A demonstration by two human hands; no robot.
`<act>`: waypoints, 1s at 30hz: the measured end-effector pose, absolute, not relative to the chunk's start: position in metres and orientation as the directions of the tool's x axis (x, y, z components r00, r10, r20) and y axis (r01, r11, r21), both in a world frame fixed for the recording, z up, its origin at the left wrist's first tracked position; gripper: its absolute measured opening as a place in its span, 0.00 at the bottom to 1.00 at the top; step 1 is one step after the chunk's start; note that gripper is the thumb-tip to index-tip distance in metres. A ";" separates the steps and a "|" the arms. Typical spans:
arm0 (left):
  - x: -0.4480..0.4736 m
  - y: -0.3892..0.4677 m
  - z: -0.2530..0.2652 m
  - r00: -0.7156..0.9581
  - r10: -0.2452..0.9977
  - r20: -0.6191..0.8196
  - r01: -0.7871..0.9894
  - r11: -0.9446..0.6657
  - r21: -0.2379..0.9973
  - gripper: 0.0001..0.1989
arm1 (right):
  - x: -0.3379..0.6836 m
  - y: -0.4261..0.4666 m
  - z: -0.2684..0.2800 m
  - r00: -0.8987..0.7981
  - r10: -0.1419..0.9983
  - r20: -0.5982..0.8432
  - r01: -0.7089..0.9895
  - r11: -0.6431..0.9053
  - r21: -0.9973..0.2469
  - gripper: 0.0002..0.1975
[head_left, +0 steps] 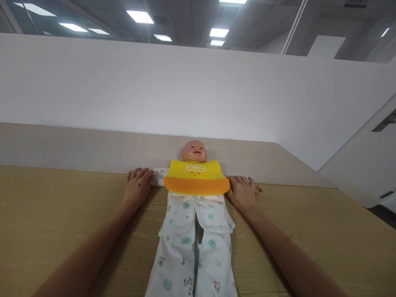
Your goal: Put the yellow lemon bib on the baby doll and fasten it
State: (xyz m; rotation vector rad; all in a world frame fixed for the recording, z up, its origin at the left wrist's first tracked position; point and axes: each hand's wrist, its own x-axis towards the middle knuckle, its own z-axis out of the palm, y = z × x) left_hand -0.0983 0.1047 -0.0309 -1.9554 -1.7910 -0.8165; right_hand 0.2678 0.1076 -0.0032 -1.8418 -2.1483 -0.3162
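Observation:
A baby doll (194, 151) lies on its back in the middle, head toward the wall and arms stretched out to both sides. It wears a white printed baby outfit (182, 243) with a front opening. Across its chest lies a yellow bib (210, 167) with a lemon-slice print and an orange catch pocket. My left hand (137, 187) is closed over the end of the doll's sleeve at left, hiding the doll's hand there. Over the other arm, close beside the bib's edge, my right hand (241, 192) curls its fingers; the doll's small hand shows past it.
The doll rests on a tan wooden-looking surface (62, 214), with a paler strip (77, 146) along its back. Behind rises a white wall (139, 86) topped by glass panels. A door with a dark handle (385, 120) stands at right.

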 end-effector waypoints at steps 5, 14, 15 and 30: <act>-0.094 0.103 -0.031 0.076 0.717 0.693 0.987 -0.153 0.050 0.16 | 0.268 0.108 -0.003 -0.134 0.919 0.370 0.988 0.151 -0.018 0.14; -0.088 0.100 -0.027 0.144 0.741 0.655 0.977 -0.210 0.022 0.17 | 0.267 0.111 -0.006 -0.142 0.918 0.370 0.988 0.156 -0.008 0.14; -0.088 0.101 -0.026 0.131 0.751 0.648 0.980 -0.198 0.032 0.18 | 0.268 0.111 -0.006 -0.142 0.917 0.372 0.988 0.155 -0.003 0.14; -0.084 0.083 -0.024 0.103 0.853 0.512 0.992 -0.126 0.011 0.22 | 0.278 0.125 -0.008 -0.203 0.880 0.430 0.978 0.205 0.043 0.17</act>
